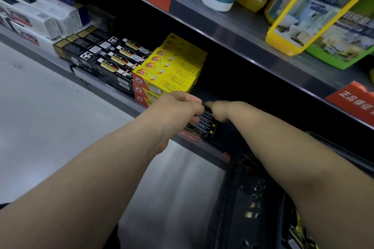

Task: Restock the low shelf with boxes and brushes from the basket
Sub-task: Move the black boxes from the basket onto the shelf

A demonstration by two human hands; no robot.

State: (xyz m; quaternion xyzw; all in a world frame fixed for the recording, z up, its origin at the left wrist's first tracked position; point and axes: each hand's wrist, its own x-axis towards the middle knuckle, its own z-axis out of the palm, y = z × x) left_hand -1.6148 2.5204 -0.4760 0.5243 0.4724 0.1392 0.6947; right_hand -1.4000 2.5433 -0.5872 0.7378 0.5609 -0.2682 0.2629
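The head camera looks down at the low shelf [109, 92], where a stack of yellow boxes [174, 66] serves as the marker. Just to the right of that stack, at the shelf's front edge, lies a dark box [204, 123], with both hands on it. The left hand [180, 107] comes in on the side nearer the yellow stack. Its fingers curl over the top of the box and its thumb is underneath, so it grips the box. The right hand [219, 111] meets the box on the side away from the stack. It is blurred, and I cannot tell whether it pinches the box or only touches it.

The box's long axis seems to run from the front edge back into the shelf, roughly in line with the yellow boxes, though the hands hide its far end. The gap to the right of the stack is dark and looks unfilled, so the likely move is to slide the box straight back beside the stack. The left hand has the surer hold for guiding it.

The box is black with rows of pale print and small yellow dots along one edge. The basket [253, 194] sits below and to the right of the stack, under the right forearm.
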